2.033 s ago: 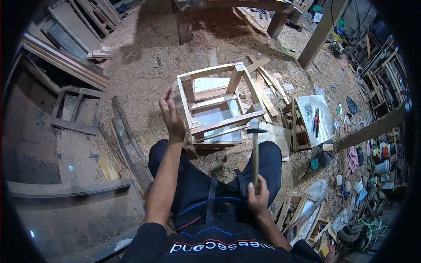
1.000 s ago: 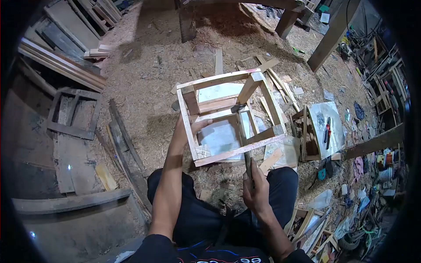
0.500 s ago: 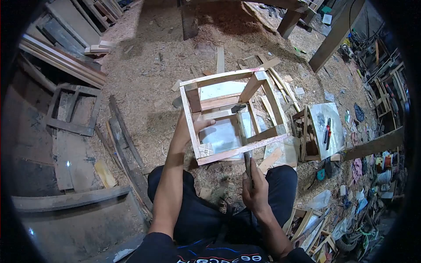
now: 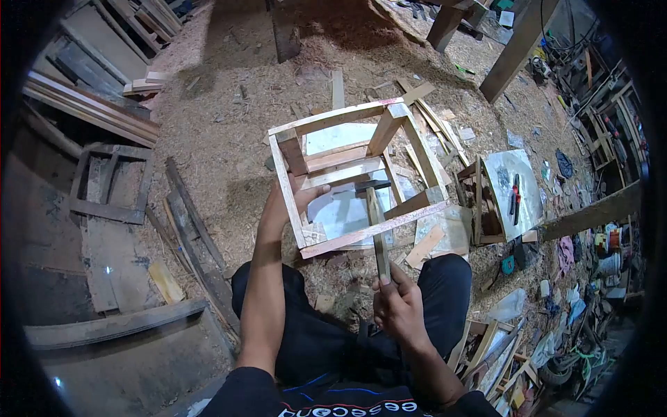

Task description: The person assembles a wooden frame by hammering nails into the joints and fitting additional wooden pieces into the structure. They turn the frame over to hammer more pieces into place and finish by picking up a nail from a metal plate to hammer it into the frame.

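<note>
A box-shaped wooden frame (image 4: 375, 231) of pale battens stands tilted before my knees. My left hand (image 4: 297, 198) reaches in at its left side, closed round the frame's wood, with the thumb lying along an inner slat (image 4: 344, 174). Part of that hand is hidden behind the left batten. In my right hand (image 4: 399, 309) is a hammer (image 4: 378, 233), gripped low on its wooden handle. Its dark head overlaps the inside of the frame, just below the slat, while the handle crosses over the near batten.
To the right, red-handled pliers (image 4: 515, 196) lie on a pale sheet topping another small frame (image 4: 478, 201). Sawdust and offcuts cover the floor (image 4: 222, 132). Old boards (image 4: 194, 215) lie at the left, a wooden post (image 4: 517, 52) slants at upper right, and clutter lines the right side.
The hammer's head has shifted slightly left and down, with its handle turned more into view. The frame appears a little further left and up, and my left hand remains on it.
</note>
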`<state>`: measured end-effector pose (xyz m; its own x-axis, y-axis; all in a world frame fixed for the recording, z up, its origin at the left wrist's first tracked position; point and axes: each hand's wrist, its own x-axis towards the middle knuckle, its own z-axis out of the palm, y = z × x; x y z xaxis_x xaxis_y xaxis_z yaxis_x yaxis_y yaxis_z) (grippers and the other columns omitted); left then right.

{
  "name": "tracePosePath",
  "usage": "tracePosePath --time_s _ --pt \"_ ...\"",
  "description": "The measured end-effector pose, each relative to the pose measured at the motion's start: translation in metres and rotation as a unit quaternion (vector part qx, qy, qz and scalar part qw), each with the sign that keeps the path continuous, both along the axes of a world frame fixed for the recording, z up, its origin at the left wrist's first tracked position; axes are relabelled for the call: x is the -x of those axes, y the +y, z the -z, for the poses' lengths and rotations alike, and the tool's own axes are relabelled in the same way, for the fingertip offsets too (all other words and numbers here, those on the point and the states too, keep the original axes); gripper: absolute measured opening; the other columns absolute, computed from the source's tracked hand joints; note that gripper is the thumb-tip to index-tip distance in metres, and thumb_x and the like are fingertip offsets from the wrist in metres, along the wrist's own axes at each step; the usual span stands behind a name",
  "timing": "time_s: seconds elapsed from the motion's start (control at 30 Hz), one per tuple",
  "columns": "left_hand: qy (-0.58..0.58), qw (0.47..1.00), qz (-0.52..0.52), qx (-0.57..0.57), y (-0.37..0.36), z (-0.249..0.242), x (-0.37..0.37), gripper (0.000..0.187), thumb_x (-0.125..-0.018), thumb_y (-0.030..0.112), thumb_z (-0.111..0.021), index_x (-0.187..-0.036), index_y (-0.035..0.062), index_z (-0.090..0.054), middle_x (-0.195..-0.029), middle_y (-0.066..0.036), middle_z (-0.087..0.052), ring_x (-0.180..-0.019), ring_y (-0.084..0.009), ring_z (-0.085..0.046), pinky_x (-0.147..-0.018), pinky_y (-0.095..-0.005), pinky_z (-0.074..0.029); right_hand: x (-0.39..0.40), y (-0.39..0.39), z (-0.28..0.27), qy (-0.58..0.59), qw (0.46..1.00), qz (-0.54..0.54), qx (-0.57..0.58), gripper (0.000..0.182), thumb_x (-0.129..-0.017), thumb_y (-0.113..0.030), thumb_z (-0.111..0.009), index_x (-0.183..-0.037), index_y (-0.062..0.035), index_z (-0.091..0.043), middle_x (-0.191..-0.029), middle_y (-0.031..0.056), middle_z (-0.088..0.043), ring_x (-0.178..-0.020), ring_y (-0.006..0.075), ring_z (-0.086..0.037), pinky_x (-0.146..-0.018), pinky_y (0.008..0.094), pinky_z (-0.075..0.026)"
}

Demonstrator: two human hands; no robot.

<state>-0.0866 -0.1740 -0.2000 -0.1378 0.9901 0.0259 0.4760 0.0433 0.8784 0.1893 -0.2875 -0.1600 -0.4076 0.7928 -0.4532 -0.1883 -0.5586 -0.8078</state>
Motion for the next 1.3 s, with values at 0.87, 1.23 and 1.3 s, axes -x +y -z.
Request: tracePosePath --time_s 0.87,1.23,1.3 --pt "-0.049 0.998 0.021 -0.034 -0.006 -0.009 -0.003 0.048 -0.082 0.025 -0.074 -0.123 0.0029 -0.063 -0.120 -0.012 -0.065 -0.112 -0.0219 -0.059 -0.099 -0.0357 -0.043 0.025 0.003 -0.013 0.108 0.986 0.085 0.090 0.038 -0.100 -0.011 -0.042 -0.138 -0.0059 -0.040 -0.098 0.0020 -0.050 -0.054 0.0060 -0.037 -0.040 0.0187 -0.033" --pt "-0.009 0.999 0.015 -0.045 -0.003 0.004 0.001 0.053 -0.081 0.027 -0.075 -0.126 0.0051 -0.060 -0.125 -0.014 -0.062 -0.116 -0.0251 -0.057 -0.102 -0.0365 -0.041 0.048 0.021 -0.012 0.246 0.933 0.206 0.164 0.020 -0.104 -0.017 -0.037 -0.116 -0.0032 -0.046 -0.093 0.0033 -0.050 -0.053 0.0082 -0.036 -0.042 0.0207 -0.035" --pt "-0.121 0.992 0.005 -0.019 -0.002 0.008 0.001 0.056 -0.079 0.027 -0.075 -0.128 0.0051 -0.059 -0.128 -0.014 -0.061 -0.119 -0.0257 -0.056 -0.104 -0.0370 -0.040 0.038 0.028 -0.006 0.451 0.845 0.152 0.244 0.019 -0.104 -0.019 -0.035 -0.108 -0.0033 -0.045 -0.087 0.0042 -0.045 -0.049 0.0073 -0.035 -0.035 0.0189 -0.032"
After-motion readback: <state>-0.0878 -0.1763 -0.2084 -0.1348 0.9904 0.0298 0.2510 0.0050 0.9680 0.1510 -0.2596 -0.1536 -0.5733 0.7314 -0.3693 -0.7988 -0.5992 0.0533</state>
